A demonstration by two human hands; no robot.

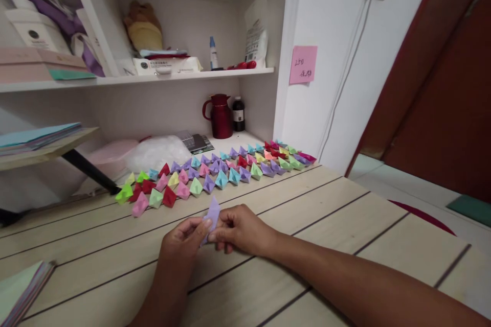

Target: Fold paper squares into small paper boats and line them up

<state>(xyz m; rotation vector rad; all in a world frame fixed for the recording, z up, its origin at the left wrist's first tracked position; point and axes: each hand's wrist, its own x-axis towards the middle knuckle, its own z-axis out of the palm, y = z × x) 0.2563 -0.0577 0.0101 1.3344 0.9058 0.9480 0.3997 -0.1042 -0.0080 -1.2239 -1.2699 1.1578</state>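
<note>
A small folded piece of lavender origami paper (213,210) is held upright just above the table, its pointed tip facing away from me. My left hand (184,237) pinches it from the left, thumb on the near face. From the right, my right hand (238,227) grips its lower edge between thumb and fingers. The fingers hide part of the lower fold. Beyond my hands, rows of folded paper boats (209,183) in purple, pink, green, red, blue and yellow stand on the table.
Stacked coloured paper (26,291) lies at the near left; another stack (38,135) rests on a raised stand. Behind the boats are a clear plastic bag (159,155), a red thermos jug (221,117) and a dark bottle (238,115). The slatted table (326,214) ends at the right.
</note>
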